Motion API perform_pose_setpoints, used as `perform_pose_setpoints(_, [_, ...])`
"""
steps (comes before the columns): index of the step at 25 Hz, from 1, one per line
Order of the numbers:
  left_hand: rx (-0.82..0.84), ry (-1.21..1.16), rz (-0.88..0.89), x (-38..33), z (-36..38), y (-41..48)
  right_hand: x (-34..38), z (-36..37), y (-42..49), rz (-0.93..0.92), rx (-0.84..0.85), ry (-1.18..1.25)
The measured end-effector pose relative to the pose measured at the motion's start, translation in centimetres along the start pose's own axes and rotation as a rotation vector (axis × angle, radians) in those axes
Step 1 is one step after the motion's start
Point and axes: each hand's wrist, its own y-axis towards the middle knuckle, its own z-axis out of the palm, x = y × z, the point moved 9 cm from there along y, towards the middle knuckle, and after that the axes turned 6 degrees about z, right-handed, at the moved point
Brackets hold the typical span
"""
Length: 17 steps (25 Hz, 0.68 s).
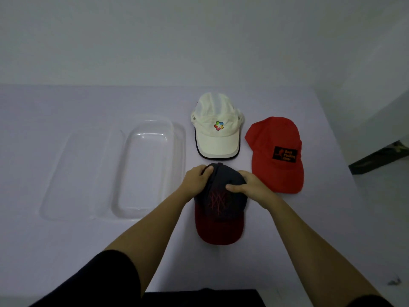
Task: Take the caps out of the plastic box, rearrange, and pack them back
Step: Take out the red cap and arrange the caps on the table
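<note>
A dark navy cap (219, 209) with a red brim and red stitching lies on the table in front of me, brim toward me. My left hand (197, 180) grips the left side of its crown. My right hand (250, 185) presses on the right side of the crown. Beyond it lies a white cap (217, 138) with a coloured logo. A red cap (276, 156) with a black patch lies to the right. The clear plastic box (177, 151) stands to the left with nothing in it.
The box's clear lid (73, 173) lies flat just left of the box. The table's right edge (332, 138) runs diagonally beside the red cap, with a dark object on the floor beyond it. A pale wall rises behind the table.
</note>
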Motion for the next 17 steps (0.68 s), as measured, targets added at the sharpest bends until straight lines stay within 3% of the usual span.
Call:
perform_pose_setpoints(4, [-0.124, 0.036, 0.067, -1.7, -1.6, 0.4, -0.6, -2.0, 0.5, -0.009, -0.083, 0.017])
perform_pose_setpoints(8, [-0.309, 0.145, 0.075, -1.2, -5.7, -2.3, -1.0, -5.0, -1.4, -0.070, -0.300, -0.167])
perform_pose_setpoints(13, [-0.026, -0.277, -0.235, 2.5, -1.1, -3.0, -2.0, -1.9, 0.0, 0.054, -0.134, -0.096])
perform_pose_setpoints(15, [-0.038, -0.370, -0.242, 3.0, -0.3, -2.4, -2.0, -1.7, 0.6, 0.063, -0.131, -0.017])
perform_pose_setpoints(17, [-0.074, -0.316, -0.212, 3.1, -0.7, -1.8, -2.3, -2.5, 1.1, 0.046, -0.180, 0.013])
